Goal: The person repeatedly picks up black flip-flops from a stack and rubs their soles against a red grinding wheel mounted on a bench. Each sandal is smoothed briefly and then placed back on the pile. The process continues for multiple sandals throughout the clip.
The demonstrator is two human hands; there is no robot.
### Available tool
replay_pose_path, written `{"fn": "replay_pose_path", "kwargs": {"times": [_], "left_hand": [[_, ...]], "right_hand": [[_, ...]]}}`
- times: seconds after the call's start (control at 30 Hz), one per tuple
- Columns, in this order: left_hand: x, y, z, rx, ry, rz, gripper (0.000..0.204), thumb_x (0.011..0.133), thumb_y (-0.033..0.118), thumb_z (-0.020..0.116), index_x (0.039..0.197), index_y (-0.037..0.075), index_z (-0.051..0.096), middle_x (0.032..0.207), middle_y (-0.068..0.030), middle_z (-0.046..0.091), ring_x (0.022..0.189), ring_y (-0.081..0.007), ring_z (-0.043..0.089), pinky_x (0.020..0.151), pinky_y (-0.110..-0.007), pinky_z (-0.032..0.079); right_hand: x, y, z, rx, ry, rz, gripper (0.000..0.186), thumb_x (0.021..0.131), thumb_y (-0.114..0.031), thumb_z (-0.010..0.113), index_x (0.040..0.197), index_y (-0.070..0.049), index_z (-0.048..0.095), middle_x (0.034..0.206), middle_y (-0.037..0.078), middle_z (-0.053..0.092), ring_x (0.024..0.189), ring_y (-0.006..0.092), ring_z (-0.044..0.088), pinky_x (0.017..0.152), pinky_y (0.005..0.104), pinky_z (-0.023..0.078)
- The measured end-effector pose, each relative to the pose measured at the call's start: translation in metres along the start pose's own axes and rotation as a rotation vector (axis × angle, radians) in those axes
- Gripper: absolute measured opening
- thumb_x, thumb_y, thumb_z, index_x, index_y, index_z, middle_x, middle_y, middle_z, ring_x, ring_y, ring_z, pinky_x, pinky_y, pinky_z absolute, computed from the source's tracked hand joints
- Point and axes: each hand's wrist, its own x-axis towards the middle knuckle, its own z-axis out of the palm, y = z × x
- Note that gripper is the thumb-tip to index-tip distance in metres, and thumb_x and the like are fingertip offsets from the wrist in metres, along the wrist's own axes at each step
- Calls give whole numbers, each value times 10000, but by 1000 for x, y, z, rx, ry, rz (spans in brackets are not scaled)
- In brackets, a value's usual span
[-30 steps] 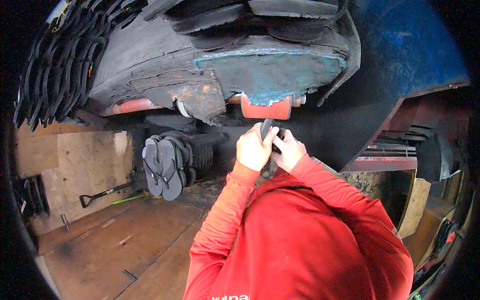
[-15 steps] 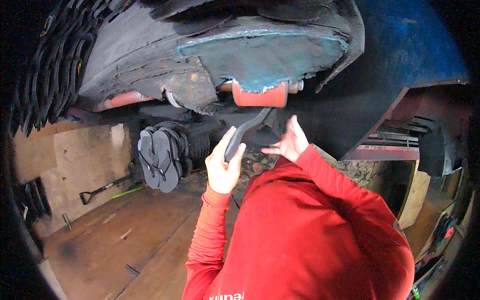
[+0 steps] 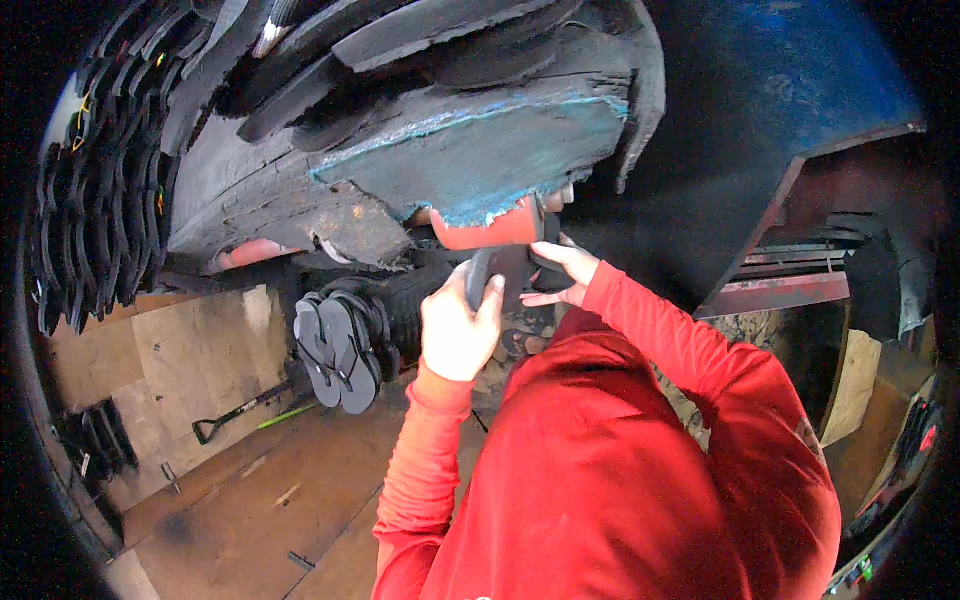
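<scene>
My left hand is closed around a dark grey flip-flop, thumb on one side and fingers on the other. My right hand grips the flip-flop's other end between thumb and fingers; part of that hand's hold is hidden behind the dark foam. Just above both hands is the red sanding belt on its roller, partly covered by a ragged teal flap. The flip-flop's upper end is right by the belt; whether it touches cannot be made out.
Grey flip-flops hang in a bunch left of my hands. Dark soles hang in rows at the far left, and more soles lie on top of the machine. A blue-black panel stands right. A shovel handle leans by the plywood wall.
The flip-flop has turned so its broader face shows. My right hand, open before, has closed on it. The whole view has shifted, showing more soles on top of the machine.
</scene>
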Motion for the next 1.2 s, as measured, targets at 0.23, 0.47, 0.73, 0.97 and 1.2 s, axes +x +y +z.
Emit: {"fn": "replay_pose_path", "kwargs": {"times": [0.23,0.47,0.73,0.97,1.2], "left_hand": [[-21,26,-39,23,3,-26,280,906,99,660,1132,-65,642,908,-250,714,858,-369,737,730,-377,566],[-76,45,-63,139,0,21,336,901,68,665,1213,-45,610,943,-251,707,869,-362,737,728,-374,566],[-103,61,-59,100,102,105,392,890,44,655,1275,-8,601,1055,-229,715,969,-330,733,810,-372,577],[-40,11,-17,-10,41,105,350,894,109,659,1224,-5,626,1025,-259,699,970,-366,717,820,-369,554],[-127,3,-44,-31,140,37,404,900,38,667,1296,-6,600,1072,-222,713,964,-276,735,822,-341,561]], "right_hand": [[-27,13,48,2,-15,-18,611,911,-331,744,1394,-196,393,1299,65,532,1114,317,584,907,648,538],[-47,36,60,39,-122,-139,735,935,-229,723,1510,-201,267,1180,62,599,983,237,637,839,591,563],[-32,48,48,-57,-157,-202,888,948,-215,701,1598,-217,95,1381,92,521,1224,253,556,981,469,513],[-14,22,27,-69,-80,-174,369,993,-368,626,1337,-278,526,1282,-12,580,1193,214,555,970,606,505],[-33,58,50,-61,-183,-334,535,992,-173,643,1483,-162,431,1193,8,630,1060,178,625,912,417,547]]}}
